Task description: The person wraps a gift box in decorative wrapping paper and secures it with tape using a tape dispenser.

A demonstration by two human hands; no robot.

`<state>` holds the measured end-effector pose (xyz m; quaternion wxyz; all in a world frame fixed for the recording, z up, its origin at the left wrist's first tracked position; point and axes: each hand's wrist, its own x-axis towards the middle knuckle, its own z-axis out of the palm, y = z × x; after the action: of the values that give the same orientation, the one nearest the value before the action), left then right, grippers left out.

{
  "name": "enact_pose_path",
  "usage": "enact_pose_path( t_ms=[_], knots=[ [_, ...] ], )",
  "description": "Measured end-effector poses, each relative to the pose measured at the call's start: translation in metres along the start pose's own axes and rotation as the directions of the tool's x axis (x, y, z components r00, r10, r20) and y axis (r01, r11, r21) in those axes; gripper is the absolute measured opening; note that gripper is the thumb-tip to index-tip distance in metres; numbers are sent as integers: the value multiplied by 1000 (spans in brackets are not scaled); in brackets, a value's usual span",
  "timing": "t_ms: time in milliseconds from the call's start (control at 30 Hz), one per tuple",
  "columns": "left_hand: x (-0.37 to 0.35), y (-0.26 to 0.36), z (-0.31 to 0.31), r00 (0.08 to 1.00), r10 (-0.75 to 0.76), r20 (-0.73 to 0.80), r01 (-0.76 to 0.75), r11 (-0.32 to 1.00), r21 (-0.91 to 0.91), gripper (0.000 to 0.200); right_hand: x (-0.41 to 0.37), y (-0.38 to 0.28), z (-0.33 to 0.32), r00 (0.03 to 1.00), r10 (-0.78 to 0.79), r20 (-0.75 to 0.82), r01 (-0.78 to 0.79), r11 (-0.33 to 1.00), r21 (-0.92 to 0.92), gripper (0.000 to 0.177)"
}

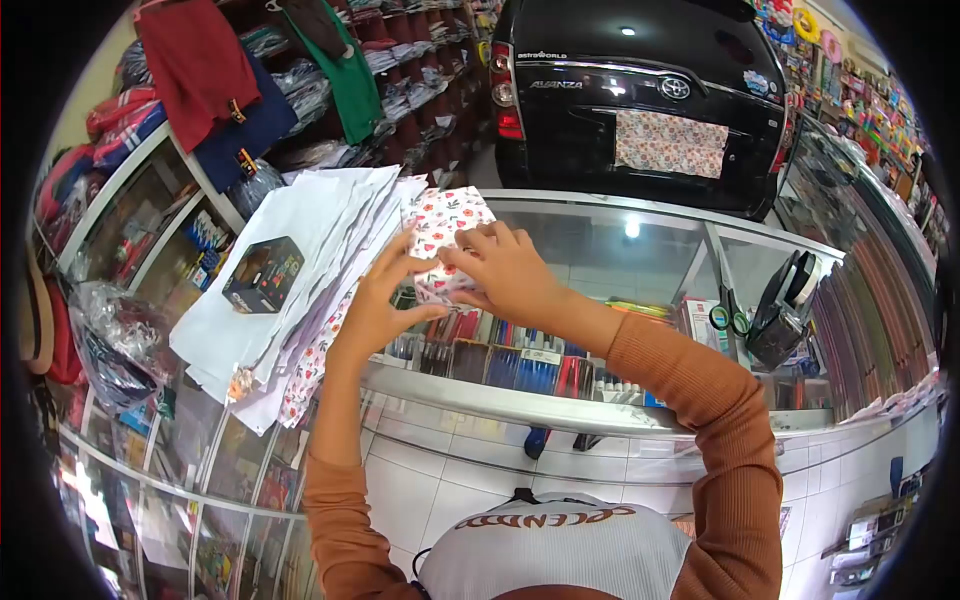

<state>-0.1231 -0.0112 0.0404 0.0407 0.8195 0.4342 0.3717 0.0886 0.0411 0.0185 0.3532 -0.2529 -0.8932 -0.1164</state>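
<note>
A box-like item in white paper with red flowers (445,218) stands over the glass counter, beside the paper stack. My right hand (505,270) lies over its lower right part, with fingers curled on the paper and the thumb near its lower edge. On its left side, my left hand (385,290) touches it with bent fingers, the thumb reaching toward the bottom corner. What the paper covers is hidden. Left of my hands, a large stack of white sheets (290,215) carries a small dark box (264,275).
Scissors (728,300) and a black holder (780,325) sit on the counter's right part. Pens show under the glass counter (610,405). Plastic-wrapped goods (120,340) hang at left. A black car (640,90) stands behind the counter.
</note>
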Motion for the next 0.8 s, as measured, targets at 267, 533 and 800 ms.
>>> enact_pose_path(
  t_ms=[267,533,800],
  knots=[
    [-18,-8,12,998,-37,47,45,984,-171,71,5,-8,7,997,-73,-8,72,995,-74,41],
    [-28,15,42,956,-143,-256,157,987,35,57,9,-11,6,999,-46,-6,45,994,-99,36],
    [-37,23,42,890,-273,-366,255,962,-98,39,10,-16,8,999,-29,-18,26,988,-155,37]
  ],
)
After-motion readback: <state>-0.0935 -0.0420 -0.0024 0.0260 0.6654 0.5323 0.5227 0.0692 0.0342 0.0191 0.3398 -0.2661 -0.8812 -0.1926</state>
